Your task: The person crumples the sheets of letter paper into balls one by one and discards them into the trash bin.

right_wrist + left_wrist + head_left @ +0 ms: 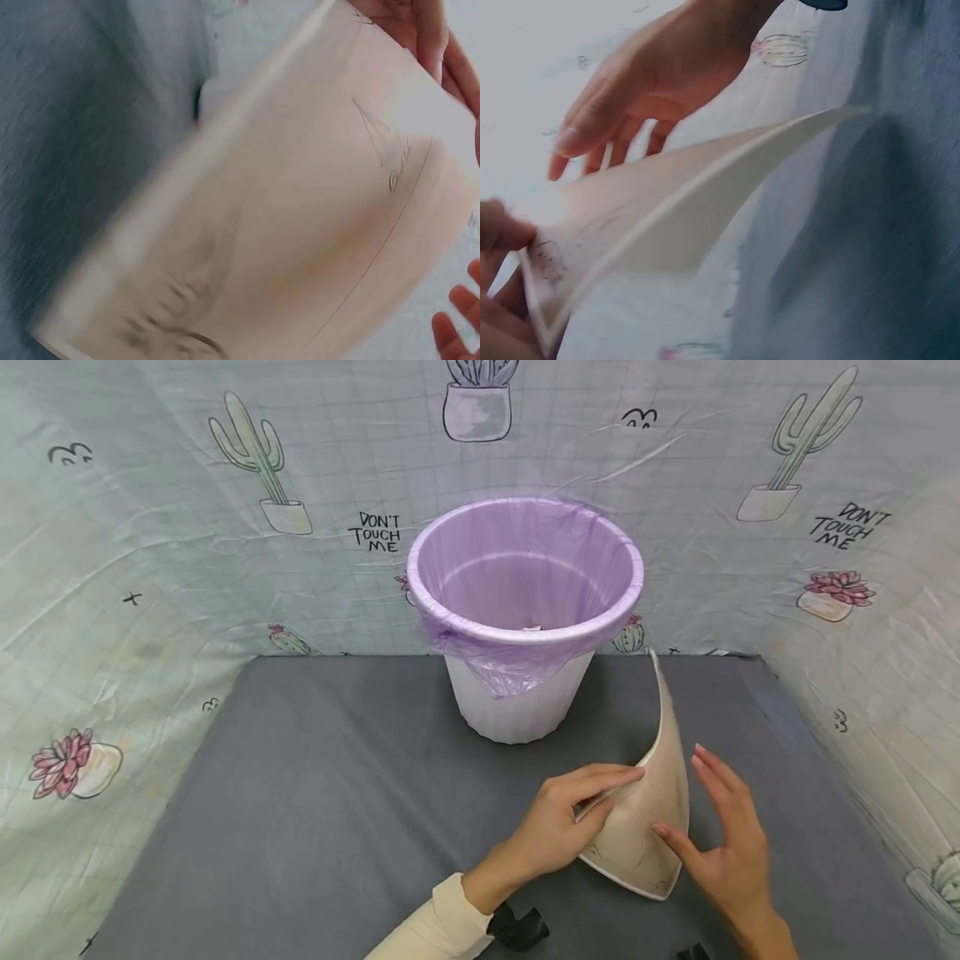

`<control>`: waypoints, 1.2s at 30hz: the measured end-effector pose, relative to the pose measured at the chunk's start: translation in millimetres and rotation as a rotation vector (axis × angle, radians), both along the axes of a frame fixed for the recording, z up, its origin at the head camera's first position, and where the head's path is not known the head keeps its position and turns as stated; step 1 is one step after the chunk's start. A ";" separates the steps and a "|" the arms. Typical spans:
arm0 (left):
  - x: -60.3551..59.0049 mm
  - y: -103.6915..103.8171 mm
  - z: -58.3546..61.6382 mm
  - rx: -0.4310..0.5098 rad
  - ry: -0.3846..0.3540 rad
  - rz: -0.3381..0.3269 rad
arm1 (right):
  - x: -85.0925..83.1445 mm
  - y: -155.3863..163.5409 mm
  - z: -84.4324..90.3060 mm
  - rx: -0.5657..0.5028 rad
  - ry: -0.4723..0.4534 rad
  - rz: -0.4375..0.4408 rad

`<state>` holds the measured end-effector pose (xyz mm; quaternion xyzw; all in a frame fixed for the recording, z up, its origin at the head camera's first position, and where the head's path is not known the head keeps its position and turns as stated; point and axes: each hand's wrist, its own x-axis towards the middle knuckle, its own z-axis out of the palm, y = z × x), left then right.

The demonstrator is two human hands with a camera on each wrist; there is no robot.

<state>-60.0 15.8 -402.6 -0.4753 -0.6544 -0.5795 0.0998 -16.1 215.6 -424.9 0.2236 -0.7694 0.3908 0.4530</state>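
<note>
My left hand (558,818) pinches one edge of a beige, bendy mat (652,827), its thumb on the upper face. The mat has a pale border and thin dark line drawings. It curves upward, with its narrow far corner rising towards the bin. To the right of the mat, my right hand (727,843) has its fingers spread and straight, with the thumb tip overlapping the mat's right side in the head view. In the left wrist view the mat (660,202) shows edge-on, bowed between the hands. Drawn lines and lettering mark the mat (300,195) in the right wrist view.
A white bin (510,718) with a purple plastic liner (480,552) folded over its rim stands at the back of the grey table surface (337,793). A small white scrap (531,628) shows inside it. A cactus-printed sheet (187,568) hangs behind and at both sides.
</note>
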 end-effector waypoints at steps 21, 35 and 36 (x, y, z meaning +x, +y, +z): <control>-19.4 -22.3 43.0 -0.099 0.564 0.176 | -2.1 -33.5 -2.3 -0.057 0.020 0.189; -10.3 -38.8 14.7 -0.099 -0.110 0.160 | 4.2 -27.6 3.0 -0.088 -0.195 0.139; -9.7 -38.7 13.7 -0.067 -0.137 0.167 | 5.2 -27.6 3.6 -0.095 -0.218 0.150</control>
